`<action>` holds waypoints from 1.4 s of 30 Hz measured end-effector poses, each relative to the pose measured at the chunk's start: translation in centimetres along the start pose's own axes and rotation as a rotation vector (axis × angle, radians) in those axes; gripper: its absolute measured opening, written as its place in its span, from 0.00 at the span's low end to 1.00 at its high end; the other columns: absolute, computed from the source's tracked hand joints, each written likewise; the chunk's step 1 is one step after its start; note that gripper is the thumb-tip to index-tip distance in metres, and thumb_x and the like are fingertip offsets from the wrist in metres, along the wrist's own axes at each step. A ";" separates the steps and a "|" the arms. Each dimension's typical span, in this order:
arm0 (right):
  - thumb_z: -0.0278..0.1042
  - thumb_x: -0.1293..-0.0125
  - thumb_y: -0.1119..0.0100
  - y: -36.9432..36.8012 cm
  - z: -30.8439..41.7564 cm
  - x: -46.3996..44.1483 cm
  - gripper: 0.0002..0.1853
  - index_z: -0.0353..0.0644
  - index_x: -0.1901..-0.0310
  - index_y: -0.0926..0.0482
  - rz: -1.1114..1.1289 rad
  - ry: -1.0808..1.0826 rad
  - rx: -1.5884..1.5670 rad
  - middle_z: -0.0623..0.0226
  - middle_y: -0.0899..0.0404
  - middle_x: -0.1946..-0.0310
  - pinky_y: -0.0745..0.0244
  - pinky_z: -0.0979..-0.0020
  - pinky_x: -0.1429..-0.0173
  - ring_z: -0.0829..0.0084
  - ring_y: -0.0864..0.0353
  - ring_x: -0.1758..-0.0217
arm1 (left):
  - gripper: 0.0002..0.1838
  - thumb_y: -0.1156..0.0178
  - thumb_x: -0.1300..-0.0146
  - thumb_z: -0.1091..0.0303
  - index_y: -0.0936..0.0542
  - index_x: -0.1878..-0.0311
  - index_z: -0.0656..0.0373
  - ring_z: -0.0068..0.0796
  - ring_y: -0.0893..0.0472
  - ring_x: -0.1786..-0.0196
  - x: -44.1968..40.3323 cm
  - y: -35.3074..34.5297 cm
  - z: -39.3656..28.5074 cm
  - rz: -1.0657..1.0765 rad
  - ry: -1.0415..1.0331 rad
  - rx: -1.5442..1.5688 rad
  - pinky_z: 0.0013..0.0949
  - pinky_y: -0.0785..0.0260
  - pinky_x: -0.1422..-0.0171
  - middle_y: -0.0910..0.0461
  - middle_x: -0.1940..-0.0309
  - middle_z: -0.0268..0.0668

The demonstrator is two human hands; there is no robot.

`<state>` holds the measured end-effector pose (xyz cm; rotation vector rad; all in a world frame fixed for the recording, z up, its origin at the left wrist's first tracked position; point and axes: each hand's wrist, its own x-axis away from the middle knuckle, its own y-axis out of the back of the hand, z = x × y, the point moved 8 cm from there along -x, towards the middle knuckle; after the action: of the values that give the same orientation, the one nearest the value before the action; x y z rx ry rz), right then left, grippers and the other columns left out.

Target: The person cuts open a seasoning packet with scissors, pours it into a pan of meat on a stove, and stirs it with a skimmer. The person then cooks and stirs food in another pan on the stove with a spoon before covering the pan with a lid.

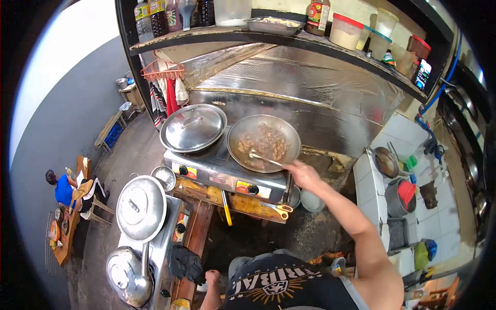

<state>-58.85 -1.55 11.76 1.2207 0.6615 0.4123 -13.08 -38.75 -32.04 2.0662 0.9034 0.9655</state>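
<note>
My right hand (305, 176) is closed around the handle of a metal cooking spoon (264, 159). The spoon's head lies among browned pieces of meat (269, 139) in a wide steaming wok (238, 126). This wok sits on the right burner of a two-burner gas stove (217, 178). My left hand (212, 277) hangs low by my body, beside a dark cloth (186, 263). Its fingers look curled into a fist, and whatever may be inside them is hidden. A lidded pan (193, 128) covers the left burner.
Scissors (279, 208) and a yellow-handled knife (227, 209) hang at the stove's front. Lidded pots (141, 208) stand on a second stove at left. Bottles and tubs line the shelf (217, 34) above. A tiled sink counter (369, 191) is at right; a person (64, 192) sits far left.
</note>
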 end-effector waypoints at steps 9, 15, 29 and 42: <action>0.34 0.26 0.48 -2.7 -12.5 -0.1 0.16 0.40 0.41 0.23 0.004 -0.530 -0.112 0.43 0.17 0.59 0.21 0.47 0.52 0.40 0.17 0.55 | 0.15 0.39 0.43 0.58 0.15 0.75 0.61 0.35 0.17 0.73 5.6 -1.3 1.8 0.261 -0.201 -0.419 0.44 0.27 0.68 0.15 0.75 0.36; 0.35 0.25 0.47 -6.4 -13.5 -2.4 0.16 0.41 0.42 0.19 0.019 -0.550 -0.674 0.70 0.19 0.70 0.25 0.69 0.60 0.77 0.23 0.65 | 0.08 0.42 0.40 0.68 0.19 0.74 0.53 0.29 0.24 0.79 5.9 -4.2 0.9 0.578 0.274 0.743 0.36 0.34 0.77 0.23 0.79 0.31; 0.29 0.29 0.43 -4.6 -1.0 -4.5 0.17 0.41 0.39 0.19 -0.098 -0.111 -0.316 0.47 0.17 0.44 0.24 0.55 0.35 0.45 0.18 0.42 | 0.10 0.43 0.39 0.77 0.16 0.74 0.57 0.20 0.31 0.83 2.7 -5.5 0.8 0.630 0.337 0.757 0.29 0.42 0.79 0.27 0.83 0.27; 0.21 0.40 0.47 5.7 3.0 4.3 0.18 0.36 0.47 0.19 0.010 -0.144 0.122 0.41 0.17 0.57 0.19 0.48 0.47 0.42 0.15 0.52 | 0.09 0.34 0.38 0.70 0.12 0.59 0.66 0.23 0.21 0.76 0.7 -0.1 1.6 0.541 0.184 0.295 0.30 0.30 0.72 0.16 0.74 0.35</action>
<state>-53.39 0.70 16.74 1.3567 0.5631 0.2924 -11.49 -38.51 -32.67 2.5791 0.6067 1.3881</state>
